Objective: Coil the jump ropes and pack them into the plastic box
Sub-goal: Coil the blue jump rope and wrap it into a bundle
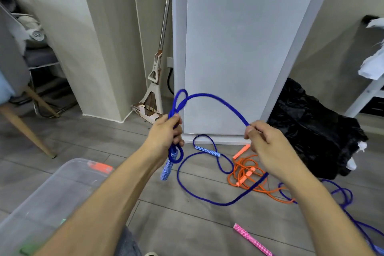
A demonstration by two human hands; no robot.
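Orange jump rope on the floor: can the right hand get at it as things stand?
Probably not yet. The right hand pinches the blue rope, so it is occupied. The orange jump rope lies uncovered below it, crossed by one blue strand; otherwise open.

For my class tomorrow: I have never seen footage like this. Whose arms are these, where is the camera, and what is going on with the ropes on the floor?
There is no machine here. A person wears a wide-angle camera on the head, so you look forward and down along their own two bare arms.

The left hand grips a bundle of loops of a blue jump rope, with one blue patterned handle hanging below it. The right hand pinches the same rope further along, and the rest trails down to the wooden floor.

On the floor lie the rope's other blue handle, a tangled orange jump rope, a pink handle and a purple rope at the right. The clear plastic box sits at lower left.
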